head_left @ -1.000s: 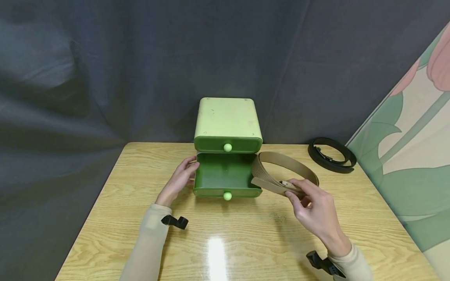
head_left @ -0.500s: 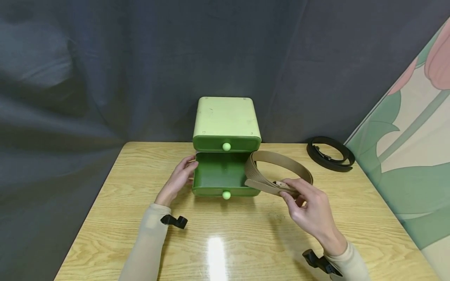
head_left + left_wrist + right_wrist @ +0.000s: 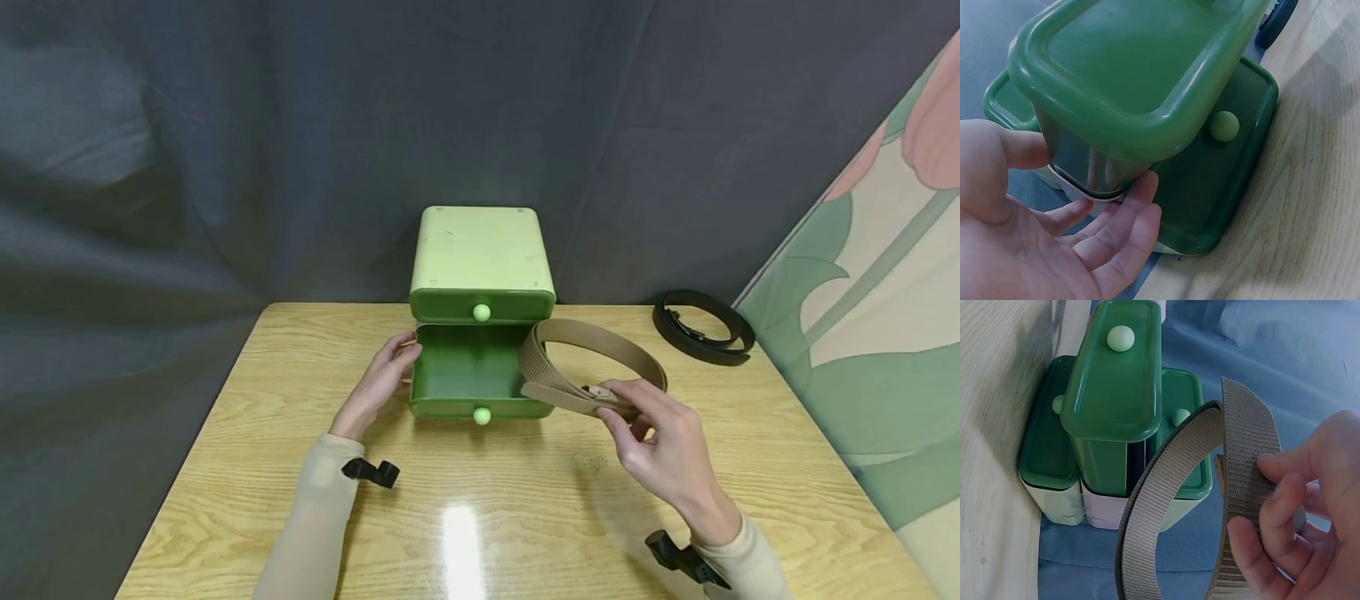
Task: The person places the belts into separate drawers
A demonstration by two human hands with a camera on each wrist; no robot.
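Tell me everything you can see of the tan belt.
The tan belt looks like ribbed woven webbing, coiled into an open loop, one end cut at a slant. The right hand pinches it beside a small pale fitting, perhaps its buckle, seemingly above the table. In the head view its left side overlaps the open drawer; contact is unclear.

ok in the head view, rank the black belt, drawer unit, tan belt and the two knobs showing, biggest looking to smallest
1. Drawer unit
2. Tan belt
3. Black belt
Last: upper knob and lower knob, too alike to rank
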